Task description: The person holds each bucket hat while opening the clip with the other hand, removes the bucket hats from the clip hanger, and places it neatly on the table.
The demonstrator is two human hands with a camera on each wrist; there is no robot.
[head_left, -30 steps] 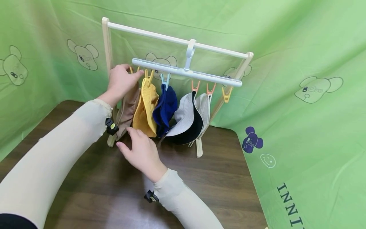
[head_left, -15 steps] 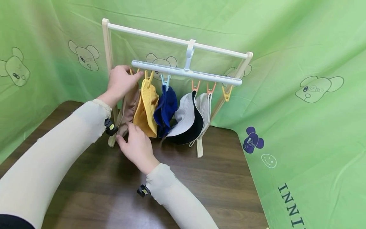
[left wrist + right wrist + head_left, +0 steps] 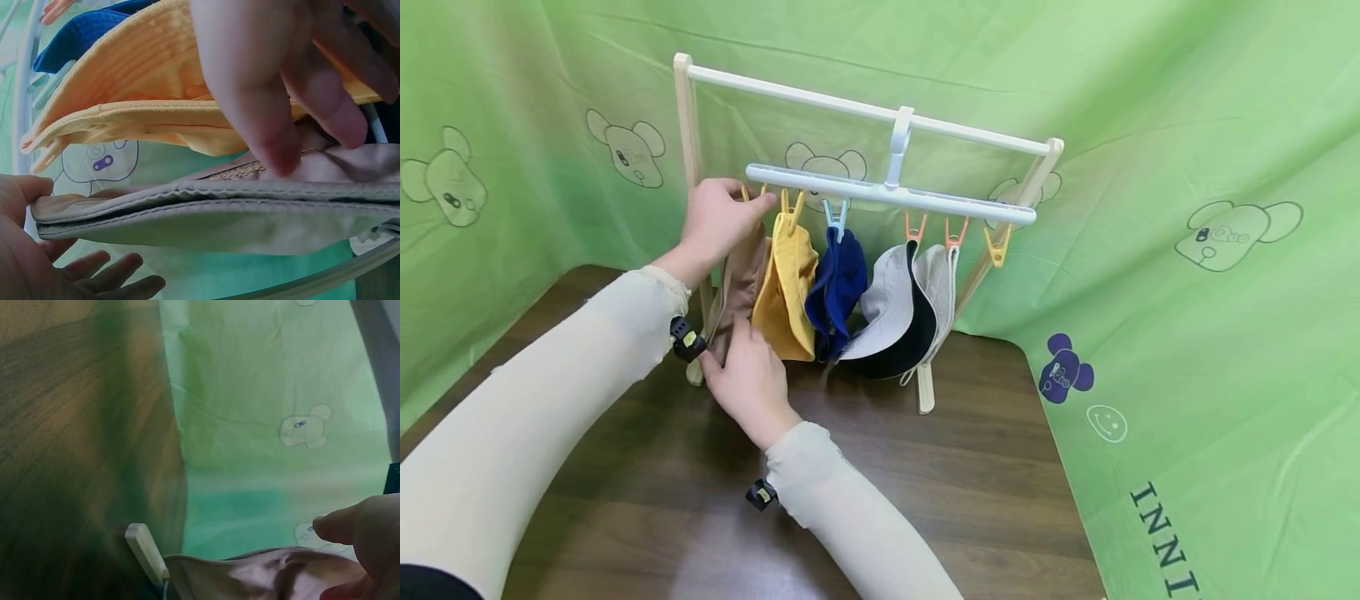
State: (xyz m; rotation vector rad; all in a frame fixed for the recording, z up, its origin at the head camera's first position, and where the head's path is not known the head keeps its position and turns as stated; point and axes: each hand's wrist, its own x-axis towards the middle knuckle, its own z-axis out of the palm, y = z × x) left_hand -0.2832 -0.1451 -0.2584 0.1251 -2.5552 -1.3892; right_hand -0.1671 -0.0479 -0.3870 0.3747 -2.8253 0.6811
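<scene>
A brown bucket hat [image 3: 745, 279] hangs folded at the left end of the pale blue clip hanger [image 3: 820, 181]. My left hand [image 3: 718, 218] pinches its top edge just below a yellow clothespin [image 3: 764, 190]; in the left wrist view, thumb and fingers lie on either side of the hat's corner. At the hat's lower part is my right hand [image 3: 748, 379], thumb apart from the fingers. Its fingertips [image 3: 281, 159] touch or nearly touch the hat's side in the left wrist view. Beside it hangs a yellow bucket hat [image 3: 786, 287] on its own clothespin.
Rightward hang a navy hat [image 3: 838, 279], a grey-and-black hat [image 3: 887, 312] and a light hat [image 3: 936, 279]. A yellow clothespin [image 3: 997, 247] hangs bare at the right end. The wooden rack [image 3: 687, 125] stands on a brown table [image 3: 865, 467] before green cloth.
My right hand has moved left and up to the brown hat's lower part. The left hand stays at the hat's top, slightly lower, and the hanger's left end has dipped a little.
</scene>
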